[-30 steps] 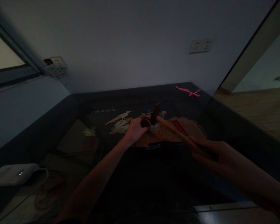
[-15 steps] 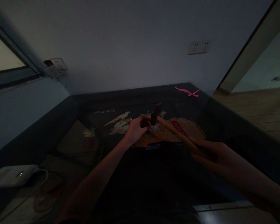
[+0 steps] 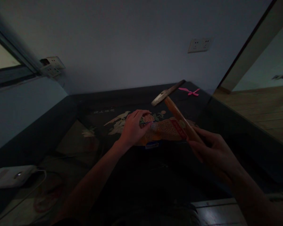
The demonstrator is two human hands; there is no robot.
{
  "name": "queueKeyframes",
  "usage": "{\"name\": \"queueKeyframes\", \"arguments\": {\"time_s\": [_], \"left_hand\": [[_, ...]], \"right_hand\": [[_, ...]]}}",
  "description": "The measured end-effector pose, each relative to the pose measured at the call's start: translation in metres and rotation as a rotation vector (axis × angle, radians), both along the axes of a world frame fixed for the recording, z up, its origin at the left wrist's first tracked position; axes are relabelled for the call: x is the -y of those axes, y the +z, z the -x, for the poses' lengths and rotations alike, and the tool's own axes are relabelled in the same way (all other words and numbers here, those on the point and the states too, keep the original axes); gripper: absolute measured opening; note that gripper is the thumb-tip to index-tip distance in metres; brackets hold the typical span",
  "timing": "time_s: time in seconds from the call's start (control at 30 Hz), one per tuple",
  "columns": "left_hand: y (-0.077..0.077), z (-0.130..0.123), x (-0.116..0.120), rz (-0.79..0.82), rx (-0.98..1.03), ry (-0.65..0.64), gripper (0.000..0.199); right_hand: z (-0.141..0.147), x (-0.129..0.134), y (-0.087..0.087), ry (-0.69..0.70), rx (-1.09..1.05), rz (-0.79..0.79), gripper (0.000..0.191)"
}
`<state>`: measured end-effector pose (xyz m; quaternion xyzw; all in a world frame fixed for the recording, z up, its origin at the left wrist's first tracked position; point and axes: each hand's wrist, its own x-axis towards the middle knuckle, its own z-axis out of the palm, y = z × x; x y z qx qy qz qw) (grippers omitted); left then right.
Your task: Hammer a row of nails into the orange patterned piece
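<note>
My right hand (image 3: 215, 152) is wrapped round the wooden handle of a hammer (image 3: 176, 112). The hammer's narrow metal head is raised above the dark tabletop, clear of the things below. My left hand (image 3: 135, 127) rests at the left end of a tan, dark-speckled piece (image 3: 166, 129) with a red band across it. The thumb and fingers of that hand are apart, and printed flowers show in the gap. Just below the left hand's thumb, a small blue item with a pale label (image 3: 152, 144) sticks out at the near edge. Dim light hides finer detail.
A pink ribbon (image 3: 190, 92) lies at the table's far right corner. At the left stands a white device (image 3: 13, 176) with a cable. The wall with sockets (image 3: 199, 45) rises directly behind the dark tabletop (image 3: 96, 100), which carries a printed bird and flowers.
The hammer has swung up and away from my left hand, its head now higher and further right. My left hand has opened out from a pinch near the speckled piece.
</note>
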<state>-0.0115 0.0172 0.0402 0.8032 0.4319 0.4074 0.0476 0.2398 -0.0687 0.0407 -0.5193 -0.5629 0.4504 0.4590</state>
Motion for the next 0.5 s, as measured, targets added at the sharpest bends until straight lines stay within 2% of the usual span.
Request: {"name": "queueKeyframes", "arguments": {"time_s": [0.07,0.1,0.2,0.27,0.33,0.43,0.5], "left_hand": [[0.02,-0.001,0.021,-0.027,-0.072,0.007,0.019],[0.029,-0.002,0.033,0.019,-0.118,-0.042,0.013],[0.04,-0.011,0.068,0.303,-0.408,-0.311,0.006],[0.033,-0.02,0.083,0.438,-0.662,-0.393,0.008],[0.018,-0.029,0.09,0.501,-0.872,-0.366,0.009],[-0.005,-0.042,0.09,0.54,-1.06,-0.295,0.016],[-0.015,-0.048,0.088,0.585,-1.121,-0.278,0.019]], "right_hand": [[0.003,-0.006,-0.007,-0.015,-0.081,-0.023,0.046],[0.003,-0.008,-0.011,-0.024,-0.11,-0.034,0.046],[0.003,-0.01,-0.019,-0.053,-0.171,-0.054,0.045],[0.001,-0.008,-0.023,-0.063,-0.191,-0.062,0.042],[-0.001,-0.005,-0.025,-0.064,-0.209,-0.068,0.039],[-0.003,-0.001,-0.026,-0.033,-0.21,-0.062,0.037],[-0.003,-0.001,-0.026,-0.024,-0.196,-0.05,0.037]]}}
